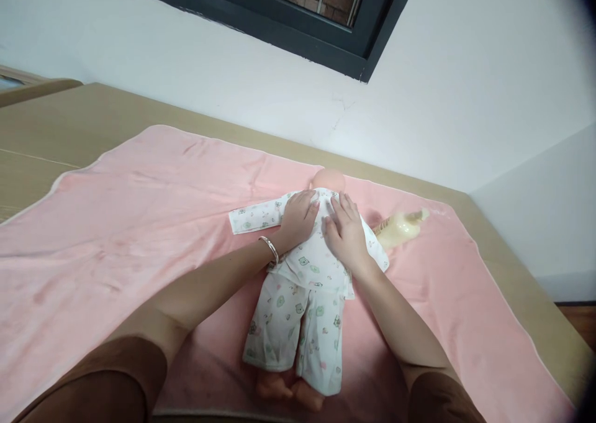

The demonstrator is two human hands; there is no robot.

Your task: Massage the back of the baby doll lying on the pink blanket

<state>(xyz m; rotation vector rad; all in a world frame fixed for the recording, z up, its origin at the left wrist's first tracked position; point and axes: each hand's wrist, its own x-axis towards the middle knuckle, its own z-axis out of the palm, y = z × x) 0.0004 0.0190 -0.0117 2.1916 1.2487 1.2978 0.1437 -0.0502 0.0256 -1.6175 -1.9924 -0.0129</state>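
A baby doll (pixel 328 178) lies stretched out on a pink blanket (pixel 195 174), its head toward the wall and its bare feet toward me. It wears a white printed top (pixel 311 261) and matching trousers (pixel 279 323). My left hand (pixel 298 217) rests flat on the upper left of the top, fingers extended. On the upper right of the top lies my right hand (pixel 347 233), its fingers spread and pressing on nothing but the cloth. One sleeve (pixel 256 217) reaches out to the left. The face of the doll does not show.
A pale yellow bottle (pixel 403 227) lies on its side on the blanket, right of the doll. Under the blanket is a wooden table (pixel 116 115) against a white wall (pixel 433 100). A dark-framed window (pixel 298 22) sits above.
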